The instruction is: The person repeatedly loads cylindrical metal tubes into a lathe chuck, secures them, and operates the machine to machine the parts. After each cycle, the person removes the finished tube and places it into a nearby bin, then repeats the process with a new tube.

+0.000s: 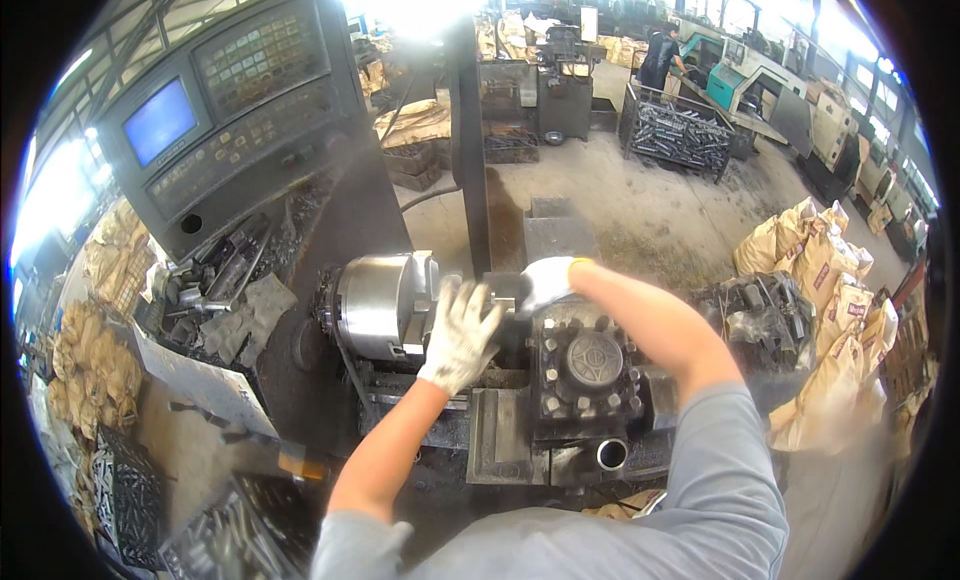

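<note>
My left hand [463, 338], in a soiled white knit glove, reaches over the right side of a lathe's steel chuck [377, 306]. Its fingers are spread against a short metal part [504, 304] in front of the chuck jaws; whether they grip it cannot be told. Farther right, my right hand [549, 281], in a white glove with a yellow cuff edge, lies behind the square tool post [592, 359], which has bolts around its top. That hand's fingers are mostly hidden, so what they touch is unclear.
A control panel [247, 92] with a lit screen stands at upper left, above a tray of metal parts and rags [247, 317]. Paper sacks [832, 302] stand at right. Crates of metal parts [131, 497] sit at lower left. A person [658, 57] works at a far machine.
</note>
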Motion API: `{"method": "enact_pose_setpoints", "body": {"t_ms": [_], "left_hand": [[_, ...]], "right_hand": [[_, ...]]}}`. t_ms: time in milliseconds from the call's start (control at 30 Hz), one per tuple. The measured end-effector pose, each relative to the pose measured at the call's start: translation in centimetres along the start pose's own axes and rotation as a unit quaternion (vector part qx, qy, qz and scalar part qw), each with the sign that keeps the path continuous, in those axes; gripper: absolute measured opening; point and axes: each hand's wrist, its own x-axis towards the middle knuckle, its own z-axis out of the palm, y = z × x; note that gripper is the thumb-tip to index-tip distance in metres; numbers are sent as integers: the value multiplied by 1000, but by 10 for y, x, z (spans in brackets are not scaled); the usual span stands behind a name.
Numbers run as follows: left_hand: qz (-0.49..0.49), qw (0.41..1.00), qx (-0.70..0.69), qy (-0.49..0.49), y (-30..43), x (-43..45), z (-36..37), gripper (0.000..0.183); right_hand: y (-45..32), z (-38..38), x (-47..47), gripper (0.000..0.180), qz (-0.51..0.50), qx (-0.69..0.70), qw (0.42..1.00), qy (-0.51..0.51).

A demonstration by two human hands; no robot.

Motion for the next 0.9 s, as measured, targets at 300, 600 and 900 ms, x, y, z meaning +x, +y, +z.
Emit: {"method": "enact_pose_setpoints", "body": {"t_ms": [300,600,900], "left_hand": [[-31,999,22,-22,-6,30,47,73],[-26,998,32,-49,-6,33,45,68],[8,1000,21,14,-7,19,24,77]], "right_hand": [[38,7,32,36,-14,69,957,-283],[29,17,-11,64,-33,15,997,-69],[71,139,-281,73,266,68,779,564]]}}
